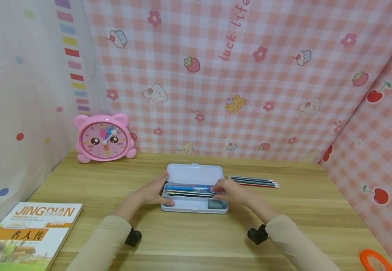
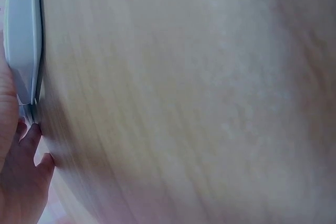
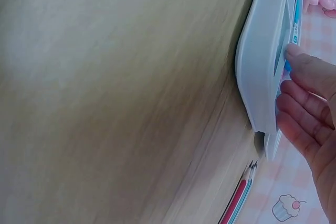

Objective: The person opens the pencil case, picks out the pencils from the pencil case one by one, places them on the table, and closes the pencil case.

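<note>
- Beige sleeves [image 1: 292, 241] come in from the bottom edge, nearest the viewer, each with a small black device at the wrist.
- Midway across the wood-grain tabletop [image 1: 196, 241] sits a slim white pencil case [image 1: 196, 210], rectangular with rounded corners and smooth, pale walls. Its lid [image 1: 196, 173] is folded back on the far side, showing a plain, pale inner face.
- Inside the case, a bright blue pen [image 1: 182, 188] lies lengthwise towards the back, with striped pencils [image 1: 189, 194] alongside it. Towards the front, a shallow pale section shows beside a small compartment holding a grey-green block [image 1: 217, 204].
- Left hand [image 1: 151, 190]: its grip is spread wide across the case's left end, thumb on the near corner, fingers by the lid.
- Right hand [image 1: 229, 191]: bent over the right end, thumb at the opening; whether its grip pinches a pencil cannot be told.
- Just right of the lid, more pencils [image 1: 253, 181] lie together, sharpened tips towards the case, white ends away.
- Further off: a pink bear-eared clock [image 1: 106, 148] at back left, a book [image 1: 29, 241] at front left, and an orange ring [image 1: 363, 257] at front right.
</note>
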